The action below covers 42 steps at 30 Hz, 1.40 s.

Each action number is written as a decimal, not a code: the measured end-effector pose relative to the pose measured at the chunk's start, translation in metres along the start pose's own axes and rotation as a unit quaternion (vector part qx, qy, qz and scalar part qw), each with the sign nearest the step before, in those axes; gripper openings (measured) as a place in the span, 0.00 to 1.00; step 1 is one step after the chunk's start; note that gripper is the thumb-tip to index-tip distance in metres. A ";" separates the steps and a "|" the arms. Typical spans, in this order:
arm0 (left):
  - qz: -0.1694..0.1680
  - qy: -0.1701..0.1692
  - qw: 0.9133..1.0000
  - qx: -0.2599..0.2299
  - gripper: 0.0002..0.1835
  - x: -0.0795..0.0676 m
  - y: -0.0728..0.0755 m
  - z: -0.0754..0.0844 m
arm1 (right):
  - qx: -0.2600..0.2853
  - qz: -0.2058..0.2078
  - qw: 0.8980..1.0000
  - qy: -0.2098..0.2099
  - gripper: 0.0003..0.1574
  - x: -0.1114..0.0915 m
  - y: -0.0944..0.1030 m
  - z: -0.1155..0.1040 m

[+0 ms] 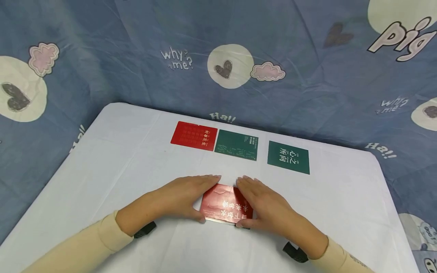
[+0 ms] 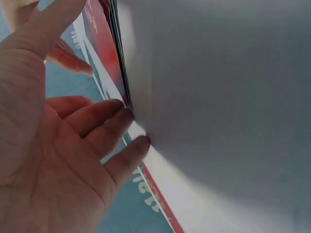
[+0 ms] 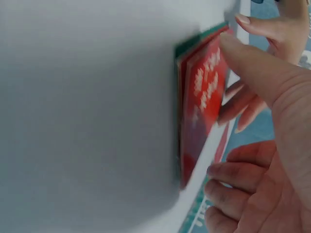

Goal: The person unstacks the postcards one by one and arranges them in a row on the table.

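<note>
A stack of cards or thin booklets lies on the white table, a shiny red card (image 1: 225,204) with pale characters on top. A green edge (image 3: 187,47) shows beneath it in the right wrist view. My left hand (image 1: 179,195) arches around the stack's left side, fingertips at the far corner and thumb beside the near one. Around the right side is my right hand (image 1: 269,204), its thumb on the near right corner and its fingers over the far right corner. In the right wrist view, those fingers (image 3: 233,177) are extended beyond the stack's edge.
Farther back lie a red card (image 1: 194,135) and a green card (image 1: 236,145) side by side. Another green card (image 1: 288,157) lies to their right. Behind the white table (image 1: 136,151) hangs a blue patterned cloth (image 1: 136,49).
</note>
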<state>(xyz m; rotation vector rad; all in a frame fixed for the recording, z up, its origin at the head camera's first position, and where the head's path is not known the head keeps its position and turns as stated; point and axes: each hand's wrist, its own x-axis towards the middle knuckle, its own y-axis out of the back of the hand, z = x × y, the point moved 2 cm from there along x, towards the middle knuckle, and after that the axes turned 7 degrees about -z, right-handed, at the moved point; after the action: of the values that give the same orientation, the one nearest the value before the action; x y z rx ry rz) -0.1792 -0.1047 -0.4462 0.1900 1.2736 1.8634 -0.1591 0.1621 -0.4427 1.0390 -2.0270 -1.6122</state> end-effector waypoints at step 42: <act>0.042 -0.018 0.999 -0.003 0.53 0.000 -0.011 0.004 | 0.057 -0.004 0.995 -0.083 0.63 -0.012 -0.018 -0.005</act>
<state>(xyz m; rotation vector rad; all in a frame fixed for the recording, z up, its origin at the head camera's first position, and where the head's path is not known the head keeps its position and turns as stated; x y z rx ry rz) -0.1711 -0.1002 -0.4530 0.2775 1.2515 1.9264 -0.1422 0.1656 -0.4564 0.9816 -2.2484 -1.6544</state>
